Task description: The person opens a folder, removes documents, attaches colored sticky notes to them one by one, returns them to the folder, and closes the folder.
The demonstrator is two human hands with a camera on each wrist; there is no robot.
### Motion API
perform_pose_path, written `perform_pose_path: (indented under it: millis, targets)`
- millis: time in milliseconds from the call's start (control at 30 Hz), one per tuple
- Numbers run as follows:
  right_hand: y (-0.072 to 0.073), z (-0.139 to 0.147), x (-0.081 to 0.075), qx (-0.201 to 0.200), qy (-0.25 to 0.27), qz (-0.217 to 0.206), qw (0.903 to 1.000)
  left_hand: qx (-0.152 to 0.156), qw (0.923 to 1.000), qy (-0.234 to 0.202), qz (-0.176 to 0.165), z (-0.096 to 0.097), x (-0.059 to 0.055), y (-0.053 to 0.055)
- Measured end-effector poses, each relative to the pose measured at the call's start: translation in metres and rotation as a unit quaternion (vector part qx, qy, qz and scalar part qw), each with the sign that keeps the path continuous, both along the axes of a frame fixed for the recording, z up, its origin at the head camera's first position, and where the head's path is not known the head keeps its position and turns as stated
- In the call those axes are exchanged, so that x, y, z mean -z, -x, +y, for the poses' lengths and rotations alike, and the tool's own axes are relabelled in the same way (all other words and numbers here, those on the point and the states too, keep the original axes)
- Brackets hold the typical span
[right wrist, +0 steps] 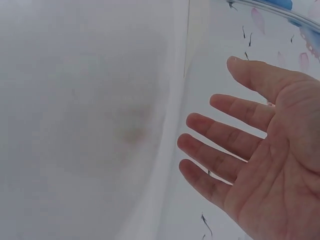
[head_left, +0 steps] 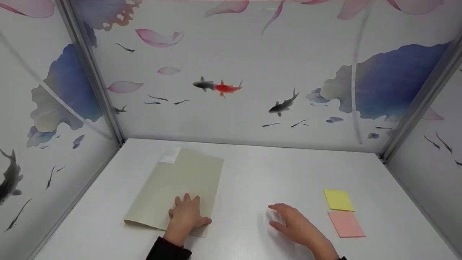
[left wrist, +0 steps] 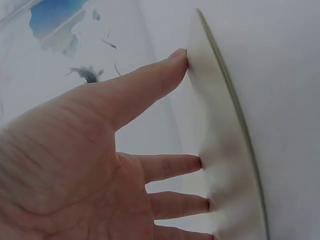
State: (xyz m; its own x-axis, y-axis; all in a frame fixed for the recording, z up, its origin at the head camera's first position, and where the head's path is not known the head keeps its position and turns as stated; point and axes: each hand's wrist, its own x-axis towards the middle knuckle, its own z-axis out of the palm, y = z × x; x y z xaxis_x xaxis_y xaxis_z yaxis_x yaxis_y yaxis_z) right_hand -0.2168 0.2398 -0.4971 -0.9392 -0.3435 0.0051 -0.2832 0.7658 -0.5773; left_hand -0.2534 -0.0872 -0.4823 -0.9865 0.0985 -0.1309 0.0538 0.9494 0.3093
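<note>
A pale olive paper folder (head_left: 184,177) lies on the white table, left of centre, with a white label (head_left: 169,155) at its far left corner. My left hand (head_left: 187,216) rests on the folder's near right part, fingers spread. In the left wrist view the fingertips (left wrist: 192,162) touch its surface, and the folder's edge shows as a thin curved line. My right hand (head_left: 294,224) hovers over the table between the folder and the sticky notes. Its fingers are relaxed and apart in the right wrist view, with nothing held.
A yellow sticky note pad (head_left: 339,200) and a pink sticky note pad (head_left: 347,224) lie on the right of the table (head_left: 260,180). Printed panels (head_left: 245,115) with fish and petals wall in the back and both sides, joined by metal posts (head_left: 92,72).
</note>
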Motion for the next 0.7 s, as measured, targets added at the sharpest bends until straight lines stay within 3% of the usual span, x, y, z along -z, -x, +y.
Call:
perform_pose_path:
  millis: [167,367,567,700]
  targets:
    - [0.0,0.002,0.0,0.031,-0.009,0.037,0.9988,-0.013,0.9989,0.035,0.029,-0.012,0.003,0.005]
    - [0.001,-0.001,0.001,0.059,-0.016,0.038,0.9974,-0.021,0.991,0.079,0.106,-0.016,0.006,0.004]
    - [0.002,-0.002,0.003,0.083,-0.024,0.074,0.9935,-0.021,0.9804,0.063,0.185,-0.014,0.011,0.004]
    - [0.004,-0.002,0.005,0.098,-0.039,0.089,0.9905,0.009,0.9647,0.039,0.26,-0.002,0.019,0.007]
